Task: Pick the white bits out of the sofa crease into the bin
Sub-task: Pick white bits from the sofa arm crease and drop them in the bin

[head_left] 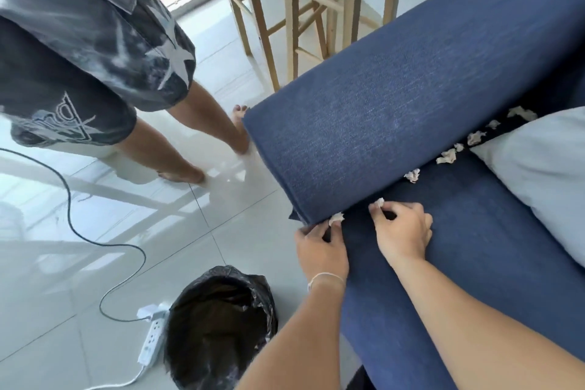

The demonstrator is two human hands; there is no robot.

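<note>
A blue sofa (474, 247) has a crease between its armrest (395, 98) and seat, strewn with several white paper bits (447, 156). My left hand (321, 247) pinches one white bit (336, 218) at the crease's near end. My right hand (402, 231) pinches another white bit (379, 202) just beside it. A bin lined with a black bag (218, 326) stands on the floor below my left forearm.
A white cushion (544, 174) lies on the seat at right. Another person's bare legs (190, 142) stand on the tiled floor by the armrest. A white power strip (152, 336) with a black cable (82, 231) lies left of the bin. Wooden stools (297, 9) stand behind.
</note>
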